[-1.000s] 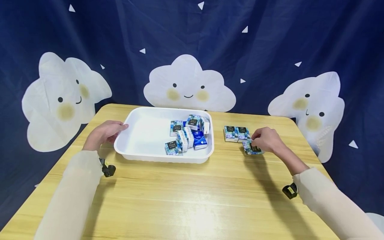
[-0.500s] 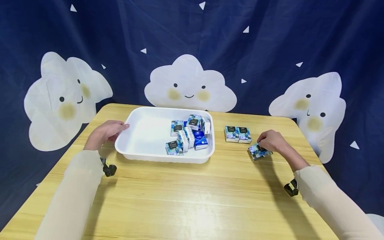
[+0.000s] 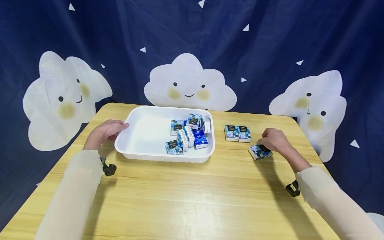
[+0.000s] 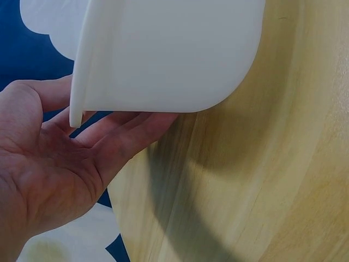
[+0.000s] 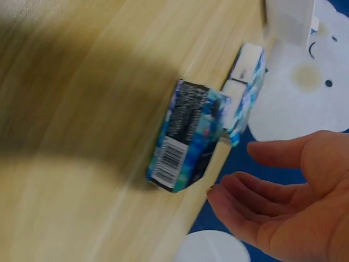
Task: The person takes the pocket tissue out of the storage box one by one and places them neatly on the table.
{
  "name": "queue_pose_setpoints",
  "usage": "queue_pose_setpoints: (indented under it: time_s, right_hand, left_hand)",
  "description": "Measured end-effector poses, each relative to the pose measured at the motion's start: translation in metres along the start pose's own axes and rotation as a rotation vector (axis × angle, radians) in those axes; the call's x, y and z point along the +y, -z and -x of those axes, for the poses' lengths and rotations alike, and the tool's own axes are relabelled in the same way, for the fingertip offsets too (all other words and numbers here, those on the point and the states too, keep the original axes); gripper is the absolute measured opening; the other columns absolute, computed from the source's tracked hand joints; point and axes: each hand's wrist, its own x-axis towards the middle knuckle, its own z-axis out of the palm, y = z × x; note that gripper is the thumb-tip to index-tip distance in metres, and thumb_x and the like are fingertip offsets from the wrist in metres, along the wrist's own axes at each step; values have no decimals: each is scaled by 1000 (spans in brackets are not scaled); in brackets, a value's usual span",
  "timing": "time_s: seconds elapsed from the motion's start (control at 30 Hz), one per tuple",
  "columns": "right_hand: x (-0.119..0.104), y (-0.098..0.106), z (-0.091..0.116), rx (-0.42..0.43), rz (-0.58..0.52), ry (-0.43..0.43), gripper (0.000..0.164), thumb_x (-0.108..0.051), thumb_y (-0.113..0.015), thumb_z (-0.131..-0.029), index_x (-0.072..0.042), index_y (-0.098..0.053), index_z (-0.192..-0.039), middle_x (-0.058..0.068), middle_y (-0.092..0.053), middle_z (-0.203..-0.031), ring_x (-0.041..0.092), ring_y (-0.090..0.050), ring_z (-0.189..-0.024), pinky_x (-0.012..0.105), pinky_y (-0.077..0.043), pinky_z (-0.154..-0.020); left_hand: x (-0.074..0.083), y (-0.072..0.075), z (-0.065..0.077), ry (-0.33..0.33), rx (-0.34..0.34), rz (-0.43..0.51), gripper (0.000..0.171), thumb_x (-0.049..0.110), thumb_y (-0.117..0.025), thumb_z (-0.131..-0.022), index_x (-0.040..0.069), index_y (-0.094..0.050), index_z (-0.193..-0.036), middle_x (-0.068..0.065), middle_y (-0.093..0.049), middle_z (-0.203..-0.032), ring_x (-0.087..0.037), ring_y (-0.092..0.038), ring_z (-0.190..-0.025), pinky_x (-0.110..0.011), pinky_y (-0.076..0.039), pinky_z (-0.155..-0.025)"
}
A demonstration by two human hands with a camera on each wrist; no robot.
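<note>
My left hand (image 3: 105,133) grips the left rim of a white plastic tray (image 3: 142,133). In the left wrist view its thumb is on the rim's inner side, with the fingers (image 4: 131,134) under the tray. A floral blue tissue pack (image 3: 258,152) with a black label rests on the table at the right. My right hand (image 3: 274,139) is just behind and above that pack, fingers loosely bent. The right wrist view shows a gap between the fingers (image 5: 234,210) and the pack, whose barcode side faces the camera. Two matching packs (image 3: 232,133) lie side by side to its left.
Several more tissue packs (image 3: 174,147) sit jumbled in the tray's right half, some standing on edge, along with a plain blue pack (image 3: 200,139). Wooden tabletop (image 3: 168,193) stretches in front. A dark blue curtain (image 3: 258,50) with cloud prints hangs behind the table.
The right hand drew the floral pack right and toward the front, away from the pair, and let go of it. The left hand and tray have stayed in place.
</note>
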Motion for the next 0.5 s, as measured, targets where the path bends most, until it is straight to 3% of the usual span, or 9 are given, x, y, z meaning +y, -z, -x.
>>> queue_pose_setpoints:
  time_s: [0.1, 0.2, 0.33, 0.5]
  right_hand:
    - [-8, 0, 1, -44, 57, -17, 36, -26, -69, -93, 9, -63, -95, 21, -65, -86, 34, -62, -78, 44, -52, -72]
    - [-15, -2, 2, -145, 103, -59, 38, -34, -72, -92, -1, -58, -79, 7, -54, -70, 23, -53, -66, 36, -46, -64]
    - [-20, -9, 5, -248, 113, -109, 38, -37, -73, -92, -6, -55, -76, 5, -52, -68, 23, -60, -62, 33, -48, -59]
    - [-19, -12, 3, -236, 112, -120, 37, -32, -75, -90, 1, -58, -85, 10, -57, -73, 25, -62, -66, 33, -49, -59]
  left_hand:
    - [0, 0, 0, 6, 2, -2, 62, 45, -43, -108, 3, -34, -153, -21, -49, -139, -24, -60, -104, -29, -51, -79]
    - [0, -1, 0, -1, 1, -5, 62, 45, -42, -108, 2, -34, -153, -21, -49, -139, -24, -60, -104, -29, -51, -79]
    - [-1, 0, 1, -5, 0, -1, 63, 44, -43, -108, 1, -34, -153, -21, -48, -140, -23, -60, -103, -29, -52, -79]
    - [-1, 1, 1, 1, 0, 9, 64, 45, -44, -107, 2, -33, -153, -21, -48, -140, -23, -60, -102, -29, -51, -79]
